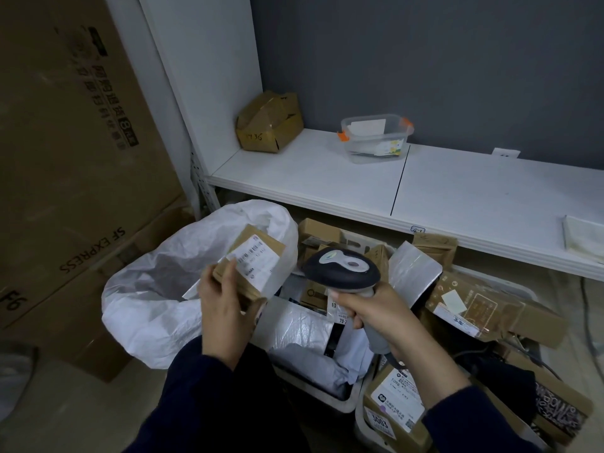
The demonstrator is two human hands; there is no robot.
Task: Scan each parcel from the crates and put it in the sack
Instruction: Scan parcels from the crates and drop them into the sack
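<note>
My left hand (222, 308) grips a small brown cardboard parcel (253, 259) with a white shipping label, held over the right side of the open white sack (163, 289). In my right hand (376, 312) is a dark handheld scanner (341, 268), gripped by its grey handle, its head close to the right of the parcel. Below and to the right stand white crates (340, 400) filled with several parcels: grey and white mailer bags (304, 325) and cardboard boxes (470, 305).
A white shelf (425, 191) runs above the crates, carrying a crumpled brown box (269, 124) and a clear plastic tub (376, 138). Large cardboard cartons (65, 158) stand at the left beside the sack. Bare floor lies at the bottom left.
</note>
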